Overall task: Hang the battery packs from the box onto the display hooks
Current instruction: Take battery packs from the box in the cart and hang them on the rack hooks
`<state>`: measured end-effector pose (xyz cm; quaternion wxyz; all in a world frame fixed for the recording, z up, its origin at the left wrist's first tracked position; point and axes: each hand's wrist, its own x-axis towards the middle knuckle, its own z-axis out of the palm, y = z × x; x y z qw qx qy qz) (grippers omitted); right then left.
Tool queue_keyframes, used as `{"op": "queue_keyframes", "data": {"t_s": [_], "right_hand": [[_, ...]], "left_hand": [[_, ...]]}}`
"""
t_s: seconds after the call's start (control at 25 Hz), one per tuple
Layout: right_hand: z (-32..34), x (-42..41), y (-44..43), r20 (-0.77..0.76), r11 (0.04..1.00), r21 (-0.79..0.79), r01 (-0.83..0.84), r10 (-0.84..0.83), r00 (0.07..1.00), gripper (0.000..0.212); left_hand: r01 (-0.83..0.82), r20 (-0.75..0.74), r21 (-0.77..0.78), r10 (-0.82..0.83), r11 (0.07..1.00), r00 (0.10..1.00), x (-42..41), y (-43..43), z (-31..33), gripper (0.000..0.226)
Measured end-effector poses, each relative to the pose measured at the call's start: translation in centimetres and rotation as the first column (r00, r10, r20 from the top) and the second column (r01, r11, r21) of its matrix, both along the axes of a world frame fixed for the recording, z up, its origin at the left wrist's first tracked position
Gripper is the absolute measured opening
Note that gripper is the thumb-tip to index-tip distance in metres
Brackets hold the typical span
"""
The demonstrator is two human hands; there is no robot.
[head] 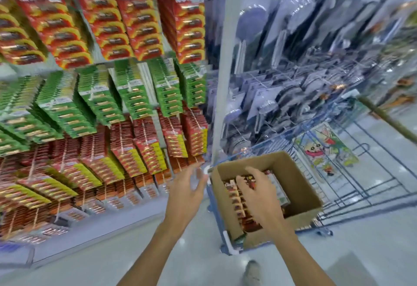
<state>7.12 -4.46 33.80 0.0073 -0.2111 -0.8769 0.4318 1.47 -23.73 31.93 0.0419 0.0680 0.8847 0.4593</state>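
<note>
Right hand point(259, 197) dips into the box point(300, 195), fingers curling onto battery packs point(237, 197), grip unclear. Left hand point(187, 191) spread empty beside the box. Stiff, light cards, probably; pinch the top edge.

Views: only one is given, the head camera, so no overlap with a second view can be told.
Position: the scene is seen from the person's head, above both forearms.
Direction: the lens is aimed forward and steeply down; a shoe point(252, 272) and the floor point(194, 252) are caught at the bottom edge.
Tilt: the shelf post point(222, 64) is seen leaning, and the hanging rows are bowed by the wide angle.
Nearness: the cardboard box point(300, 215) is seen close, just below centre-right.
Left of frame: the display point(101, 96) is seen at an angle.
Sharpness: much of the frame is blurred.
</note>
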Motion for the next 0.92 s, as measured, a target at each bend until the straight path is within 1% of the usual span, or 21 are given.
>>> {"op": "queue_keyframes", "data": {"t_s": [0.04, 0.12, 0.24, 0.4, 0.48, 0.56, 0.68, 0.84, 0.92], "right_hand": [[-1.0, 0.4, 1.8, 0.024, 1.0, 0.01, 0.005, -0.005, 1.0, 0.048], [-3.2, 1.0, 5.9, 0.085, 0.999, 0.039, 0.025, -0.029, 0.996, 0.05], [-5.9, 1.8, 12.1, 0.148, 0.999, 0.026, 0.02, -0.024, 0.989, 0.05], [-9.5, 1.8, 18.2, 0.276, 0.999, 0.009, -0.031, 0.027, 0.961, 0.052], [-11.5, 1.7, 19.8, 0.339, 0.997, -0.009, -0.073, 0.072, 0.938, 0.051], [-13.3, 1.1, 20.6, 0.401, 0.995, -0.022, -0.099, 0.1, 0.91, 0.052], [-16.3, 0.0, 21.1, 0.485, 0.992, -0.041, -0.123, 0.127, 0.865, 0.047], [-20.8, -2.1, 21.1, 0.574, 0.989, -0.062, -0.131, 0.143, 0.806, 0.052], [-23.3, -3.4, 21.3, 0.601, 0.988, -0.071, -0.14, 0.154, 0.784, 0.048]], "left_hand": [[0.018, 0.017, -0.014, -0.018, 1.0, 1.0, 0.4, 1.8, -0.6, 0.045], [0.049, 0.054, -0.043, -0.046, 0.998, 0.997, 1.2, 5.5, -2.1, 0.044], [0.056, 0.135, -0.097, -0.043, 0.994, 0.99, 2.2, 11.2, -4.5, 0.043], [0.04, 0.235, -0.138, -0.007, 0.99, 0.972, 3.1, 16.8, -7.8, 0.04], [0.009, 0.298, -0.13, 0.03, 0.992, 0.954, 3.6, 18.5, -9.4, 0.04], [-0.063, 0.37, -0.127, 0.106, 0.99, 0.923, 3.4, 19.9, -11.1, 0.042], [-0.103, 0.439, -0.192, 0.18, 0.976, 0.88, 3.1, 20.8, -14.5, 0.047], [-0.135, 0.563, -0.271, 0.271, 0.953, 0.781, 1.8, 21.3, -19.1, 0.048], [-0.153, 0.602, -0.283, 0.3, 0.947, 0.74, 0.7, 21.7, -21.3, 0.047]]}}
